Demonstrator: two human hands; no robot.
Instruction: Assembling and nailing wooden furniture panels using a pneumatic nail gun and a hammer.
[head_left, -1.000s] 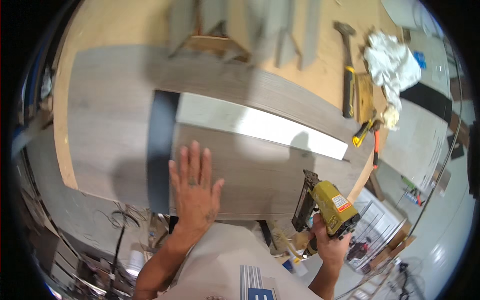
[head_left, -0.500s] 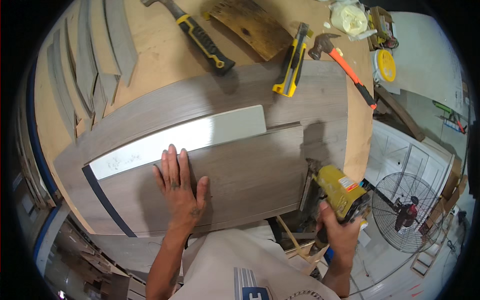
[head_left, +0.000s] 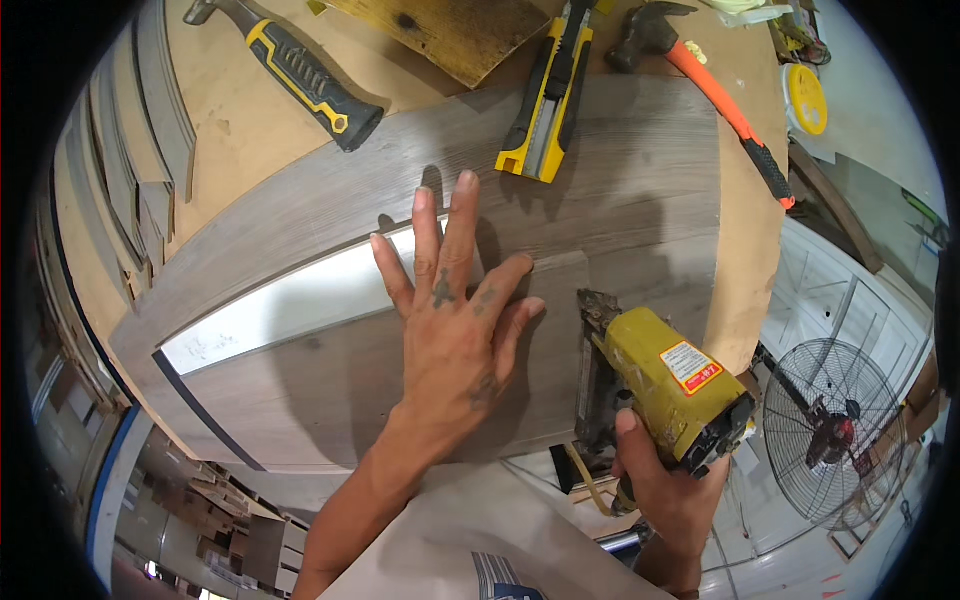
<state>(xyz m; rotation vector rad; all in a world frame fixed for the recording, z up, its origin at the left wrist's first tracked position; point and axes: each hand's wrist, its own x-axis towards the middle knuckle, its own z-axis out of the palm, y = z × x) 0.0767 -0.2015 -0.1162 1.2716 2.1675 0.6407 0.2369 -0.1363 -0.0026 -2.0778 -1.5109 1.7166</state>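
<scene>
My right hand is wrapped round the grip of a yellow nail gun, whose nose meets the right end of a grey wood-grain panel. My left hand lies with fingers spread across the right part of a white strip and the panel's upper edge. Under these pieces is a larger curved grey wood-grain board. A dark band crosses the board at its left end. My left hand hides the strip's right end.
Beyond the board lie a black-and-yellow hammer, a yellow utility knife, an orange-handled claw hammer and a rough wood piece. Curved grey strips are stacked at the left. A wire-cage fan stands at the right.
My left hand has slid right and farther up, from the middle of the panel onto the strip's right part. The nail gun's nose has shifted slightly left and up to the panel's right end.
</scene>
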